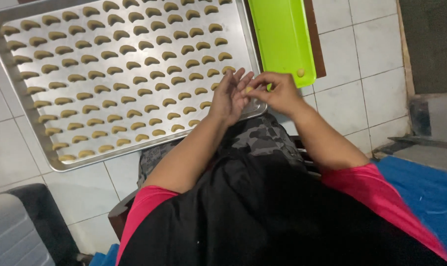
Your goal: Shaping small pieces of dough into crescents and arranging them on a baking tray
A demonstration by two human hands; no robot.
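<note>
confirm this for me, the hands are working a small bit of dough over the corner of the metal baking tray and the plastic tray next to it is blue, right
Not quite: the plastic tray is bright green, not blue, as the head view shows. The rest holds: the left hand and right hand work a small bit of dough over the corner of the metal baking tray.

No packages here, no labels, no signs, no screens anywhere in the frame.
</note>
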